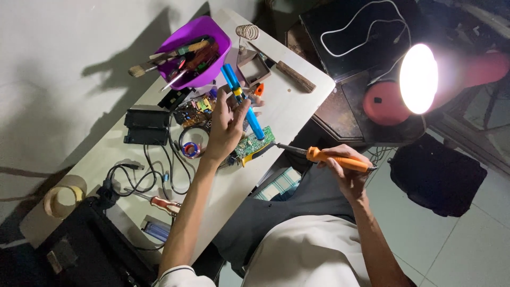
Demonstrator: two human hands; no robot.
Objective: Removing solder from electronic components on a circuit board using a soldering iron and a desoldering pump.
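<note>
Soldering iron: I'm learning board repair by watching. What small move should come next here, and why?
Probably bring the soldering iron tip down onto the green circuit board. The right hand holds the iron by its orange handle, its tip at the board's edge. The left hand already holds the blue desoldering pump with its lower end at the board.

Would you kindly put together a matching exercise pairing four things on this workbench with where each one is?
Things:
1. blue tube-shaped desoldering pump
2. orange-handled soldering iron
3. purple plastic tub of tools
4. roll of beige tape

Places:
A. at the near left end of the white table
B. in the left hand
C. at the far end of the table
D. in the right hand

Pairs: 1-B, 2-D, 3-C, 4-A
</note>
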